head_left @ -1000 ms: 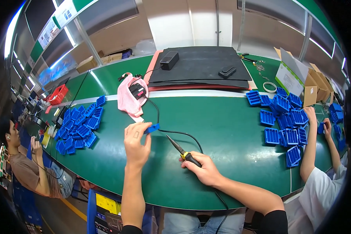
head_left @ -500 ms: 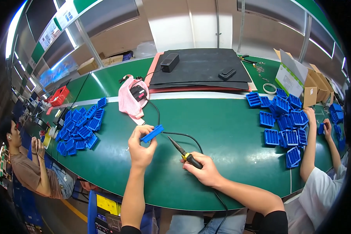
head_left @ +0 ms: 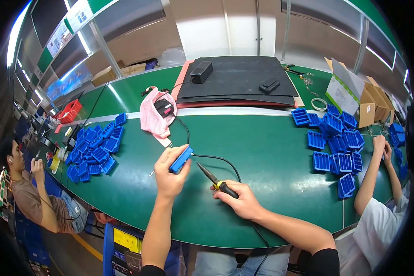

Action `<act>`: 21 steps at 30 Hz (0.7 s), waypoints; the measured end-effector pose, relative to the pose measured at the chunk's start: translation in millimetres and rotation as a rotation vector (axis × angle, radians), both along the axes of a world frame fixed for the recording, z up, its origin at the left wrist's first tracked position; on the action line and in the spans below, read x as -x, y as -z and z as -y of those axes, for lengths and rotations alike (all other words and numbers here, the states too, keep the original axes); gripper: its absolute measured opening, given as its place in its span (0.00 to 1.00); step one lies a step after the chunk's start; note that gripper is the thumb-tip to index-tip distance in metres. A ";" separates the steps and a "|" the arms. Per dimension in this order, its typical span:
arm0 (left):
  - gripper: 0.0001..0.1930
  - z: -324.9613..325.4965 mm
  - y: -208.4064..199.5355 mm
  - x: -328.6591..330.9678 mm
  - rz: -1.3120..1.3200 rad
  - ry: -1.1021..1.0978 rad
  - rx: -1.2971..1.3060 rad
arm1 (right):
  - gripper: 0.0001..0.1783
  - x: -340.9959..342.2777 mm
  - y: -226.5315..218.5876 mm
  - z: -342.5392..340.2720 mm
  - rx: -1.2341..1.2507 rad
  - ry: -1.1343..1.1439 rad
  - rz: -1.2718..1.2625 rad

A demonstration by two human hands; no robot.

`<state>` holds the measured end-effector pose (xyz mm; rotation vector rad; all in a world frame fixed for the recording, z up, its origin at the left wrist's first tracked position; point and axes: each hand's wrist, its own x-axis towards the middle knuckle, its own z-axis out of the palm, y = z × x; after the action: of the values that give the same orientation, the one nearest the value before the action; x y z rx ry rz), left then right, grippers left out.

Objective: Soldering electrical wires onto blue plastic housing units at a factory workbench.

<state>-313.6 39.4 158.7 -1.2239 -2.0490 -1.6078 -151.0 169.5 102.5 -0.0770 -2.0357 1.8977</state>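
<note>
Probably light and rigid, the blue piece (head_left: 181, 160) is above the counter (head_left: 280, 184), best held by its edges; our left hand (head_left: 170, 182) pinches it, our right hand (head_left: 244, 201) wraps the pliers (head_left: 209, 174).

In left hand (head_left: 170, 175): blue piece (head_left: 181, 159), smooth plastic, faint sheen. In right hand (head_left: 241, 200): pliers (head_left: 210, 175), nose grey metal, grip matt black and yellow, plastic-looking. Under both: green bench top (head_left: 267, 147), smooth, glossy, throwing back light. Beyond left hand: pink cloth (head_left: 150, 120), matt. Beyond both: black sheets (head_left: 239, 80), matt. Well right of right hand: brown box (head_left: 366, 110), plain cardboard.
</note>
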 end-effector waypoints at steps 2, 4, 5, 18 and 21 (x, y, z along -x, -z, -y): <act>0.19 -1.5 2.1 -0.6 -0.011 -0.001 -0.008 | 0.10 -0.2 -0.1 -0.3 -0.003 -0.028 0.017; 0.20 -3.8 5.9 -1.1 -0.050 0.011 -0.027 | 0.10 -0.4 0.5 -0.6 0.003 -0.030 0.028; 0.20 -5.0 6.7 -2.2 -0.047 0.010 -0.027 | 0.10 -0.4 1.1 -1.0 0.010 -0.030 0.037; 0.23 -5.6 7.1 -7.8 -0.095 0.037 -0.015 | 0.10 0.8 -3.6 1.7 0.005 -0.032 0.023; 0.22 -12.0 10.7 -5.1 -0.166 0.036 -0.006 | 0.09 -4.0 4.0 -4.1 -0.045 -0.040 -0.027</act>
<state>-308.4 51.4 148.0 -1.3510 -1.9293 -1.4730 -147.0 173.6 98.5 0.0002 -2.0755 1.8649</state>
